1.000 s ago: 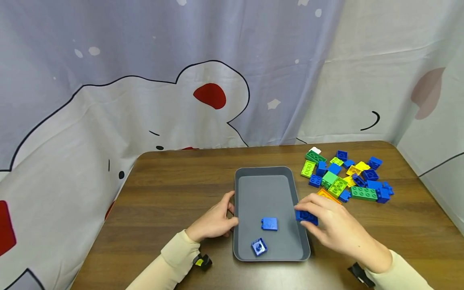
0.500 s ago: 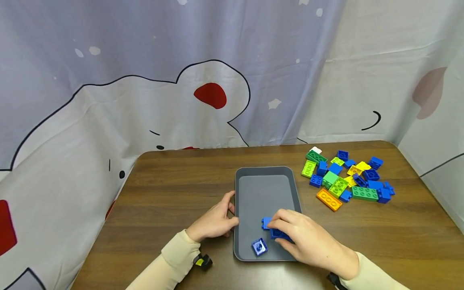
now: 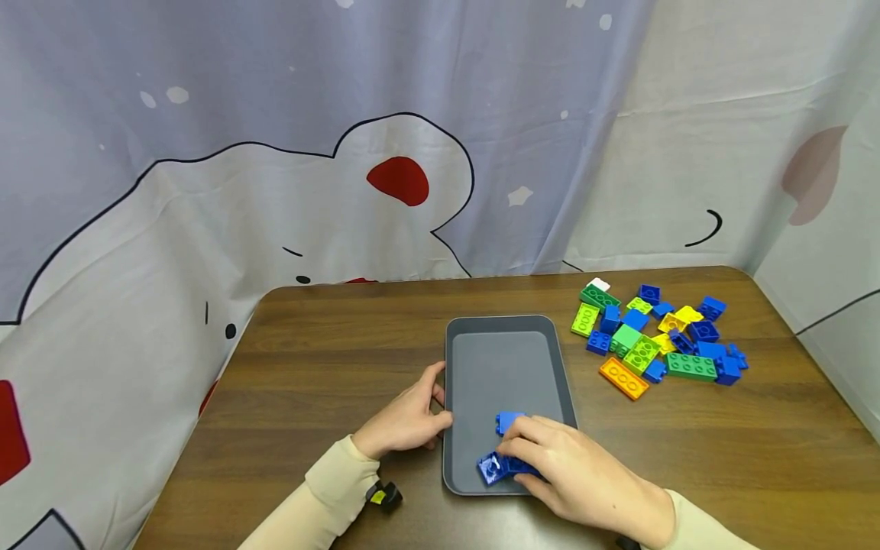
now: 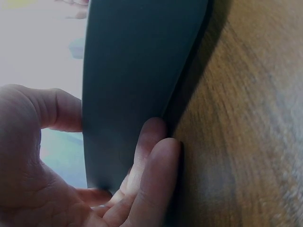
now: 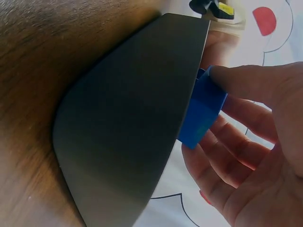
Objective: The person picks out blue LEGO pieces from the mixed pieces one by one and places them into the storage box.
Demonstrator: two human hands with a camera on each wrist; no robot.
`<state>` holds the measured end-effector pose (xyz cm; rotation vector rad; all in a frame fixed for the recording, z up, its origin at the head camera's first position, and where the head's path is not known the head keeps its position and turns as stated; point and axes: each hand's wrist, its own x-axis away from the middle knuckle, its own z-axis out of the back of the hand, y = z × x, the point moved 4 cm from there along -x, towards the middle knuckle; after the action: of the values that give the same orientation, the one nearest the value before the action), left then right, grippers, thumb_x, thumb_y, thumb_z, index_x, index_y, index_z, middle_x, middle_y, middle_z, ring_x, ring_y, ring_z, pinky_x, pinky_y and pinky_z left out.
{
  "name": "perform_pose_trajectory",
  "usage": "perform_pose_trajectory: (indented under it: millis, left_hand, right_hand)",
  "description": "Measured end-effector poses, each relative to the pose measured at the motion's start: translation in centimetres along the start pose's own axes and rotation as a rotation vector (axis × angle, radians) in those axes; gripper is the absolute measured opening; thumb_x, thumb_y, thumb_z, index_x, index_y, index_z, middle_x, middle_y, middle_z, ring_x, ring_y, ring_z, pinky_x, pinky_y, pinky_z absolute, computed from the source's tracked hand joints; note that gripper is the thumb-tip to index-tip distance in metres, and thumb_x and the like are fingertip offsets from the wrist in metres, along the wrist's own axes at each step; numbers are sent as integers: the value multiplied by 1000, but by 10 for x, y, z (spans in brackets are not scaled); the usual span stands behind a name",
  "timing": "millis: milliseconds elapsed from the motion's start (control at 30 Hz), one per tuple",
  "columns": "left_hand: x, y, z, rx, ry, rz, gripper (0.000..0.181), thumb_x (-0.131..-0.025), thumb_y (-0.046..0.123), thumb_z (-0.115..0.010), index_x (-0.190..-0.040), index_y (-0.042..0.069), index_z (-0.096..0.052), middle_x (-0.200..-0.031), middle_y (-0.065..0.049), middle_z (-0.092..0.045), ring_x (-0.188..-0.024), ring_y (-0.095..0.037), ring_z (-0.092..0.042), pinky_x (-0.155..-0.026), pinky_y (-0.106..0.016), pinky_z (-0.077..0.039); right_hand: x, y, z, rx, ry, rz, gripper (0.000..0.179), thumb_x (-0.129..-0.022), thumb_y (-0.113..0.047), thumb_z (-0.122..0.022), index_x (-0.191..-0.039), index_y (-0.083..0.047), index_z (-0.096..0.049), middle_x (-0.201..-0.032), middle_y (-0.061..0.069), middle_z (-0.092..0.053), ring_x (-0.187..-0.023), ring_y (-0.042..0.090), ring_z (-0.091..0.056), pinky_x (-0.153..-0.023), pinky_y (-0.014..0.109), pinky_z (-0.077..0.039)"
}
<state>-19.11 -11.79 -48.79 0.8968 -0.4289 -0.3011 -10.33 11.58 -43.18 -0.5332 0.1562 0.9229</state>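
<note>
A grey tray [image 3: 509, 374] lies on the wooden table. My left hand [image 3: 406, 416] holds its left wall, thumb at the rim and fingers along the outside; the left wrist view shows the thumb [image 4: 61, 109] and fingertips against the wall. Over the tray's near part, my right hand [image 3: 567, 470] pinches a blue toy building brick [image 5: 203, 109] between thumb and fingers. That brick lies beside a small dark blue brick [image 3: 491, 467], seemingly touching it. Just beyond is another blue brick [image 3: 507, 422], partly hidden by my right fingers.
Right of the tray is a loose pile of bricks in blue, green, yellow and white, including a long green brick [image 3: 690, 367]. An orange brick [image 3: 624, 379] lies at the pile's near edge. A patterned curtain [image 3: 516, 137] hangs behind the table.
My right hand has carried the blue brick from over the tray's right rim leftward and nearer, down beside the small dark blue brick. The left hand has stayed on the tray.
</note>
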Motion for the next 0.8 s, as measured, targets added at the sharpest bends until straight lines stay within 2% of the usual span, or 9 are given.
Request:
perform_pose_trajectory:
  millis: [200,267,367,467,533,800]
  left_hand:
    - [1,0,1,4,-1,2,87,-87,17,-62,-162,8,-19,-115,-10,-57,-53,-18,-64,-55,-36,-57]
    - [1,0,1,6,-2,2,87,-87,17,-62,-162,8,-19,-115,-10,-57,-53,-17,-64,-55,-36,-57]
    - [0,0,1,8,-4,-1,87,-87,17,-62,-162,8,-19,-115,-10,-57,-52,-18,-64,-55,-36,-57]
    - [0,-1,2,11,-3,-3,87,-87,17,-62,-162,7,-19,-115,-10,-57,-52,-17,-64,-54,-36,-57]
    - [0,-1,2,13,-2,-2,88,-87,16,-62,-162,8,-19,-115,-10,-57,-52,-17,-64,-54,-36,-57]
    - [1,-1,1,6,-3,3,89,-86,16,-63,-163,8,-19,-115,-10,-57,-53,-18,-64,-55,-36,-57]
  right_hand:
    - [1,0,1,18,9,-2,35,-82,-14,-86,-113,-21,-71,-112,-15,-59,-102,0,-60,-86,28,-59]
    - [2,0,2,26,3,-6,35,-83,-18,-86,-114,-21,-71,-113,-15,-60,-103,1,-60,-87,29,-59]
    - [5,2,3,53,-42,-37,45,-85,-37,-84,-125,-24,-69,-123,-14,-60,-109,2,-59,-91,34,-58]
    - [10,6,5,80,-94,-84,66,-84,-59,-78,-139,-28,-62,-138,-11,-57,-121,6,-57,-97,41,-56]
    - [13,9,8,93,-112,-114,75,-83,-67,-75,-145,-30,-57,-146,-9,-54,-128,9,-54,-101,44,-54]
    - [27,31,27,157,-61,-205,76,-80,-64,-79,-143,-28,-59,-146,-9,-53,-128,11,-55,-101,46,-53]
